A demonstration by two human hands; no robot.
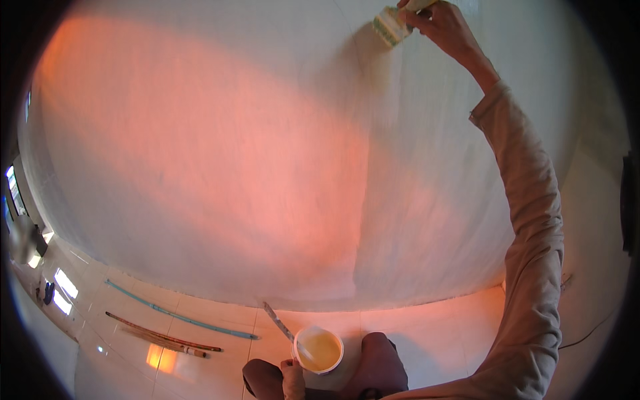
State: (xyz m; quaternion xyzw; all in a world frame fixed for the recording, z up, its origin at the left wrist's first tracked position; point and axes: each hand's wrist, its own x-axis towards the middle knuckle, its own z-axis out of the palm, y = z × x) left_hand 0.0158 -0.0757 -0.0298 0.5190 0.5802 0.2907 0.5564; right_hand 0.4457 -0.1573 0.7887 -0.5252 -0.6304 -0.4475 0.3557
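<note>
My right hand [445, 32] is raised high at the top of the view, its fingers closed round the handle of a wide paintbrush [392, 27]. The brush's bristles are against the pale wall [220, 167], close to a vertical edge between a lighter and a darker patch. Low in the view, my left hand [292, 377] grips the rim of a white bucket [341, 352]. Yellowish liquid [323, 350] fills part of it. A flat, paint-smeared stick [279, 321] leans in the bucket and sticks out past its rim. My knees are on both sides of the bucket.
On the tiled floor [220, 303] to the left lie a long blue-green pole [180, 315] and several brown sticks [163, 333]. Orange light falls across the wall and floor. A thin dark cable [587, 337] runs along the right. Window openings [17, 190] show at the far left.
</note>
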